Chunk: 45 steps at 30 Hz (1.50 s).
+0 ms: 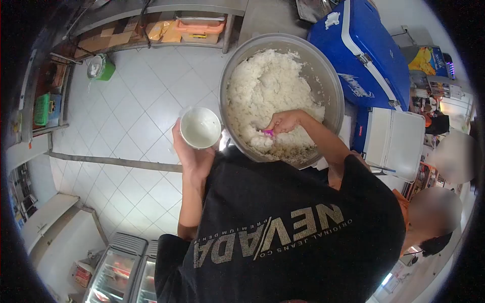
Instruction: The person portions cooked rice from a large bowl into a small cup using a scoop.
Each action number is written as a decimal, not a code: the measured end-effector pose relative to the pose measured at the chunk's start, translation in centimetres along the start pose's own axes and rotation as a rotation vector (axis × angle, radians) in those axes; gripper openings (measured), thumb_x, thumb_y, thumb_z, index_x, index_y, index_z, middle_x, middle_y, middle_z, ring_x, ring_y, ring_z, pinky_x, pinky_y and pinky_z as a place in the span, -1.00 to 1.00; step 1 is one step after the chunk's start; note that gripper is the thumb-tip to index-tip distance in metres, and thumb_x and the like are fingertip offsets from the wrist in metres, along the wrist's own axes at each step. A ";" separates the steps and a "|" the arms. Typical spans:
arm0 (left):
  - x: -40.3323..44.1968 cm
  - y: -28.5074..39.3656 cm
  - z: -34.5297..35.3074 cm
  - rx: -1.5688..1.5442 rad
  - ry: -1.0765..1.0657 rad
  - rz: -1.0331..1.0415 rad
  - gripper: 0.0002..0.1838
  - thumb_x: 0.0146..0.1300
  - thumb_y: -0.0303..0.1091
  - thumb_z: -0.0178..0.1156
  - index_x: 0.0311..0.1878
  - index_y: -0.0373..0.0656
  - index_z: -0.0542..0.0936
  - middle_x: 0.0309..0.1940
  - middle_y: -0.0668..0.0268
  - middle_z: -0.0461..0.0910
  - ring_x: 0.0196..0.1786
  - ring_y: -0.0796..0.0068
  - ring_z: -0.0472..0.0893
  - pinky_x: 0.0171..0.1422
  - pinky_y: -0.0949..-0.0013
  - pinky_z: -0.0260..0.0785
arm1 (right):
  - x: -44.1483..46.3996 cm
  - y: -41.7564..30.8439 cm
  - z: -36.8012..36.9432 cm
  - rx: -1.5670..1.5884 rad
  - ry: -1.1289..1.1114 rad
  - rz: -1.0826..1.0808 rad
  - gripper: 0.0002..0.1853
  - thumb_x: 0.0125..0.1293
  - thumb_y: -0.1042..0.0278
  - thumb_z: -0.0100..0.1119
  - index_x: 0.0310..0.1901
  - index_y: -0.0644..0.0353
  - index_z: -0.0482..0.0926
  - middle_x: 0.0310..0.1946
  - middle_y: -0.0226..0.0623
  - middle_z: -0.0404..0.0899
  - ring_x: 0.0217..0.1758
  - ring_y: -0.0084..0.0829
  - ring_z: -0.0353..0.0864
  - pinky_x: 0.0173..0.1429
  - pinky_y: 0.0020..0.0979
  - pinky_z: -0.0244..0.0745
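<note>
A large round metal pot (333, 91) holds a big mass of white cooked rice (268, 83). My right hand (286, 121) is down in the pot, closed on a pink scoop (269, 133). The scoop's far end is buried in or covered by rice, near the pot's close side. To the left, beside the pot's rim, my left hand (189, 151) grips a white bowl (200, 128). The bowl is tipped so its inside faces me, and no rice shows in it.
A blue cooler (343, 43) stands right of the pot, with a white-lidded box (396, 144) below it. Two people are at the right edge, faces blurred. A green bucket (106, 69) sits on the tiled floor (146, 96). A glass-topped freezer (113, 270) is lower left.
</note>
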<state>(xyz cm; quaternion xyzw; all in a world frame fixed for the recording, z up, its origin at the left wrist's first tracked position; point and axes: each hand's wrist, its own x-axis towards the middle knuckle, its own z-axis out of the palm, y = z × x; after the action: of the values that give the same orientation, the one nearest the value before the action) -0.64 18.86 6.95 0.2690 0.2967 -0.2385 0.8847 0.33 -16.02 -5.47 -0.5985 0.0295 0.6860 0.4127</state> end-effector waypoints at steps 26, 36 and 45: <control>14.2 -12.6 7.5 0.279 -0.274 -0.280 -0.57 0.55 -0.04 -0.23 0.19 -0.06 0.49 0.11 0.23 0.58 0.17 0.25 0.57 0.25 0.01 0.46 | -8.2 -3.5 13.8 0.047 1.871 -0.204 -0.66 0.42 0.35 0.02 0.15 0.10 0.65 -0.48 0.04 0.64 -0.35 -0.12 0.74 -0.16 -0.13 0.61; 14.3 -12.3 7.3 0.232 -0.357 -0.329 -0.58 0.54 -0.11 -0.24 0.19 -0.08 0.51 0.12 0.23 0.60 0.18 0.23 0.59 0.29 0.01 0.46 | -4.9 -1.2 14.2 0.248 1.974 -0.426 -0.45 0.48 0.48 0.01 0.49 0.15 0.29 -0.44 -0.31 0.61 -0.42 -0.56 0.54 -0.28 -0.46 0.47; 13.6 -11.5 8.1 0.277 -0.415 -0.287 -0.54 0.58 -0.07 -0.30 0.20 -0.08 0.51 0.12 0.21 0.61 0.14 0.28 0.62 0.24 0.06 0.51 | -7.2 -1.9 15.1 -0.023 2.035 -0.231 -0.52 0.38 0.42 0.06 0.34 0.13 0.47 -0.34 -0.11 0.69 -0.33 -0.09 0.71 -0.20 -0.13 0.59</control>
<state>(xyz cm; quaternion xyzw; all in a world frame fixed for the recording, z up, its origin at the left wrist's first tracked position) 5.52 1.72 -0.28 0.2881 0.1090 -0.4495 0.8385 -10.93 -10.53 5.73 -0.9003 0.3012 -0.1906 0.2498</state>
